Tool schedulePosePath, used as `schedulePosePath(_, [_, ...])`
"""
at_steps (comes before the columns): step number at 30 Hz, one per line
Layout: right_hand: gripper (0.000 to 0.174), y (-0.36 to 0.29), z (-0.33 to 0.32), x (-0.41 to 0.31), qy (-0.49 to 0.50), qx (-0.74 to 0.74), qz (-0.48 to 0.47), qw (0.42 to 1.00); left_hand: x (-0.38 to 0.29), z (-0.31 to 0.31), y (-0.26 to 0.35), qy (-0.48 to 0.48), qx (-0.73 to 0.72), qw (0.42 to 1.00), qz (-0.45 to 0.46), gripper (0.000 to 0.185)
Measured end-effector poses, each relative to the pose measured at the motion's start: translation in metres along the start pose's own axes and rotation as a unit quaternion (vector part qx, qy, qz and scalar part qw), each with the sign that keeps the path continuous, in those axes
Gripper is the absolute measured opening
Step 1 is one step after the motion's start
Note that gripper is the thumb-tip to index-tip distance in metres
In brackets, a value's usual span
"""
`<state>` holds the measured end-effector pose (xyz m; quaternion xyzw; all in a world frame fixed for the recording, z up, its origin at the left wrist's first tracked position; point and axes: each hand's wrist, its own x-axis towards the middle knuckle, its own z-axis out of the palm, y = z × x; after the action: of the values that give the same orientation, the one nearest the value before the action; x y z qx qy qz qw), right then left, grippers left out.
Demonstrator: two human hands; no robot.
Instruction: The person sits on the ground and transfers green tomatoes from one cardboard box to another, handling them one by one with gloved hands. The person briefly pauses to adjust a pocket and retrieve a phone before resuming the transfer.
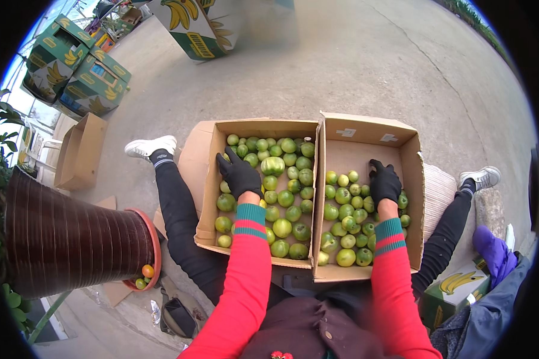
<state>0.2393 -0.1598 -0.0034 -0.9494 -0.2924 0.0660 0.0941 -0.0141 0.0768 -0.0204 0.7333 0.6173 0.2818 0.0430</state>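
My left hand (240,176), in a black glove, reaches into the left cardboard box (265,125), its fingers apart over green tomatoes near the left wall. The underside of that hand is hidden. A large ribbed green tomato (272,166) lies just right of it. My right hand (385,181), also gloved in black, is lowered into the right cardboard box (364,155), at the far edge of a group of smaller green tomatoes (346,211). Its palm and any object beneath it are out of sight. Both boxes stand side by side between my outstretched legs.
Left of me, a dark ribbed container (81,233) has a reddish rim tray (155,238) holding an orange tomato (148,270). Banana boxes (72,67) are stacked far left; another (197,31) stands ahead. An upright carton (81,152) and a bag (179,314) lie leftward.
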Motion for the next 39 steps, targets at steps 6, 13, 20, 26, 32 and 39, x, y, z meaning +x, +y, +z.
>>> schedulePosePath(6, [0.045, -0.024, -0.011, -0.011, 0.133, 0.390, -0.159, 0.897, -0.028, -0.049, 0.078, -0.050, -0.265, 0.907, 0.323, 0.060])
schedulePosePath(13, [0.057, -0.082, -0.033, -0.047, 0.019, 0.497, -0.321, 0.806, -0.054, -0.060, 0.094, -0.225, -0.381, 0.804, 0.396, 0.059])
schedulePosePath(20, [0.022, -0.046, -0.027, -0.020, 0.132, 0.232, -0.193, 0.944, -0.013, -0.034, 0.061, 0.056, -0.273, 0.934, 0.223, 0.046])
schedulePosePath(26, [0.032, -0.029, -0.029, -0.022, 0.039, 0.024, -0.198, 0.979, 0.011, 0.019, -0.031, -0.052, 0.009, 0.991, 0.125, 0.056])
schedulePosePath(32, [0.036, -0.029, 0.000, -0.019, 0.098, 0.077, -0.177, 0.976, 0.000, 0.000, 0.013, 0.008, 0.001, 0.984, 0.177, 0.060])
schedulePosePath(39, [0.027, -0.059, -0.021, -0.031, 0.081, 0.517, -0.230, 0.821, -0.050, -0.063, 0.100, -0.078, -0.316, 0.833, 0.448, 0.059])
